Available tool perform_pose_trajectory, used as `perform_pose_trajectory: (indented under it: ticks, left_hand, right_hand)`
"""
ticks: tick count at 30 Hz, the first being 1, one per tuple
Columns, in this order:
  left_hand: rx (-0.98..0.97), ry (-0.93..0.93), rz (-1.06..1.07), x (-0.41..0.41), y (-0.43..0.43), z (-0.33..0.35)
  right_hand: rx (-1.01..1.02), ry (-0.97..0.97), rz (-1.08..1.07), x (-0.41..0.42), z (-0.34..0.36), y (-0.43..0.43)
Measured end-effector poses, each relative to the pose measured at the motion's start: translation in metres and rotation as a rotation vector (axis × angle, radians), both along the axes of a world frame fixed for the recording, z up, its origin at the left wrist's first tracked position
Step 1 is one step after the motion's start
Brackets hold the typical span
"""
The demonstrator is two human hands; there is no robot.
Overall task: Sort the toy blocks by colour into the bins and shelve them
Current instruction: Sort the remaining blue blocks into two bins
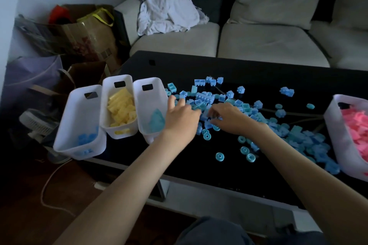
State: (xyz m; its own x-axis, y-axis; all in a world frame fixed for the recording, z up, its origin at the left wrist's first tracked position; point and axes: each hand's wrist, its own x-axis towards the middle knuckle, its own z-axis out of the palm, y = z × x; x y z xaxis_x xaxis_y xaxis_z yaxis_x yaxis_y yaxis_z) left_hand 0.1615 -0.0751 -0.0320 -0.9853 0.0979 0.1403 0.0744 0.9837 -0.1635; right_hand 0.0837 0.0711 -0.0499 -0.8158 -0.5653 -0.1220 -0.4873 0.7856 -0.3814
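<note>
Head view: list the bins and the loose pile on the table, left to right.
First the bin with blue pieces → bin with yellow blocks → bin with teal pieces → loose blue blocks → bin with pink blocks.

Sofa (258,42): pale cushions, behind the table (258,71).
Cloth (167,12): white, crumpled on the sofa.
Bags (79,32): brown paper, left of the sofa.
Fan (37,123): white, on the floor.
Cable (46,191): white, on the floor.
</note>
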Motion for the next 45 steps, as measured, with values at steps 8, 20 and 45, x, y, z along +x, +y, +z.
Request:
perform_pose_trajectory:
  ticks: [8, 20, 45]
  left_hand:
    - [0.017, -0.125, 0.065, -0.02, 0.012, -0.008]
    - [0.09, -0.285, 0.203, -0.03, 0.009, 0.007]
    - [0.745, -0.349, 0.372, -0.016, 0.026, -0.02]
  right_hand:
    - [0.142, 0.066, 0.082, -0.006, -0.002, 0.02]
    - [-0.203, 0.041, -0.008, -0.008, 0.014, 0.025]
    - [-0.075, -0.042, -0.174, -0.019, 0.0, -0.01]
